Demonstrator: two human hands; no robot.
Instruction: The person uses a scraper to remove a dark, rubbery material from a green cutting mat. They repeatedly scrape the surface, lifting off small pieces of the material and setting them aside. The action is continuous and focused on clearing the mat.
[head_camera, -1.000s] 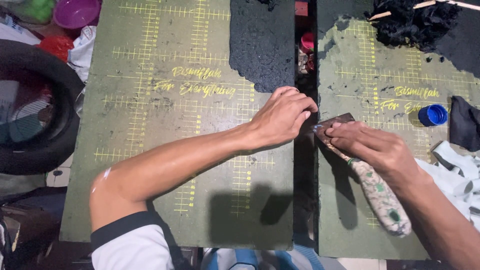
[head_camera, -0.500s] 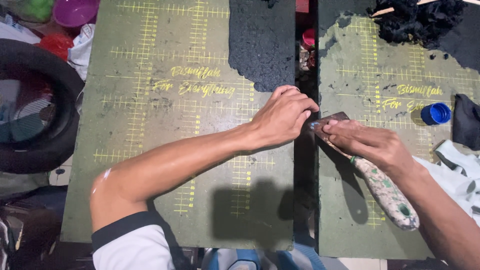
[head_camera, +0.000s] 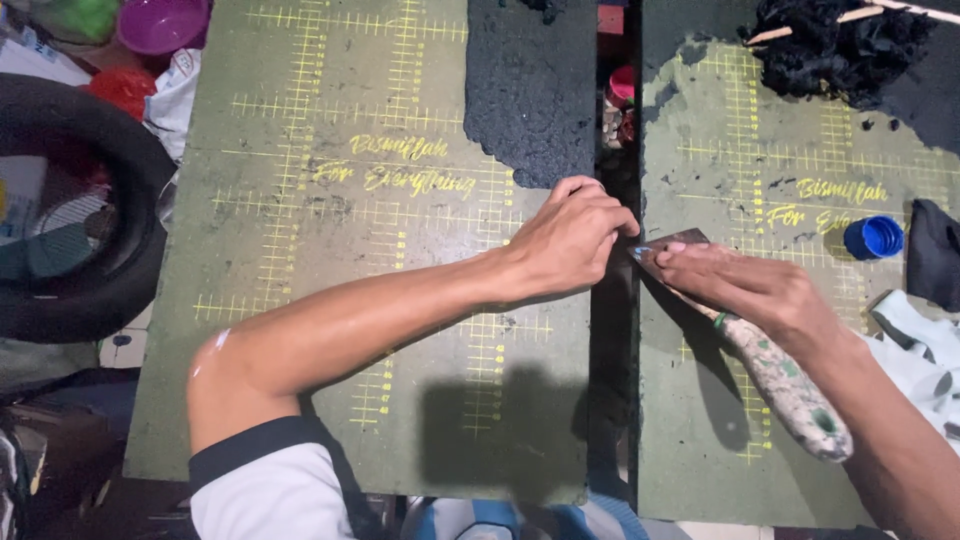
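Left hand (head_camera: 570, 240) lies near the centre, at the right edge of the left green mat (head_camera: 330, 300); its fingers are curled together over the dark gap between the two mats, and whether they pinch anything I cannot tell; right hand (head_camera: 750, 290) sits just at 3 o'clock of it, fingers clamped on a scraper (head_camera: 770, 370), forefinger pressed along the blade; blade tip nearly meets the left fingertips; paint-spattered handle runs toward 5 o'clock over the right green mat (head_camera: 720, 460); black patch (head_camera: 530, 90) at 12 o'clock; blue cap (head_camera: 873, 237) at 3 o'clock; tyre (head_camera: 150, 200) at 9 o'clock.
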